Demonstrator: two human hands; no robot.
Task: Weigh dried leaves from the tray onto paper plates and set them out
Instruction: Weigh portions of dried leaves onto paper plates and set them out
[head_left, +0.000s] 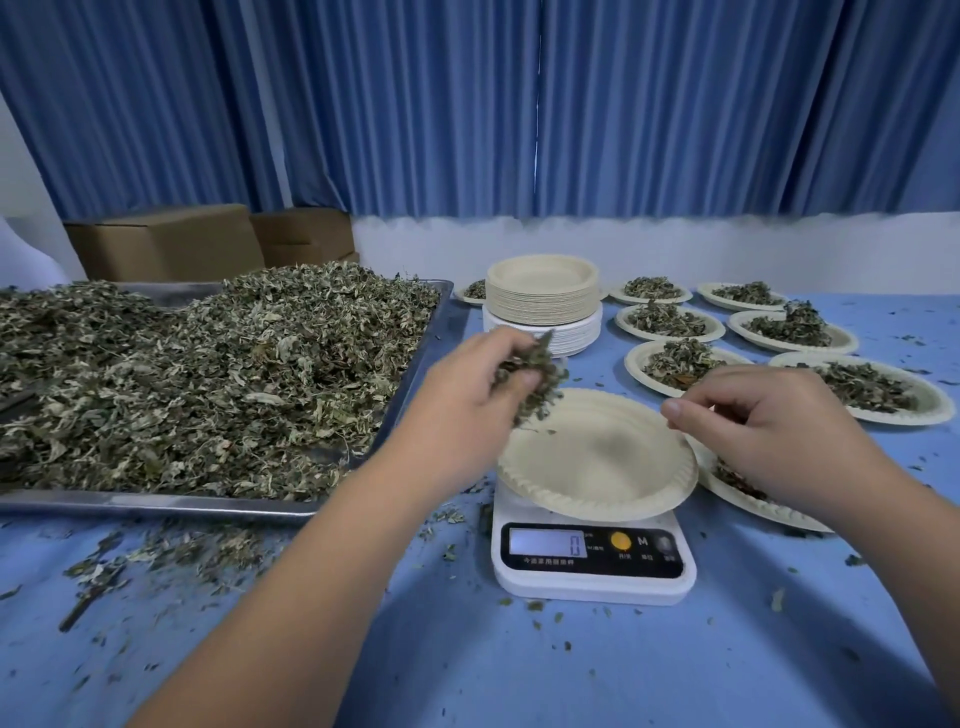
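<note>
A bunch of dried leaves (530, 376) is clenched in the left hand (467, 400) above the near-left rim of an empty plate (597, 457), which sits on a white scale (592, 561) reading zero. The right hand (769, 431) hovers at the plate's right edge, fingers curled; whether it pinches anything cannot be told. A heaped tray (218, 506) lies to the left, a plate stack (543, 301) behind, filled plates (670, 319) to the right on the blue table (519, 665).
</note>
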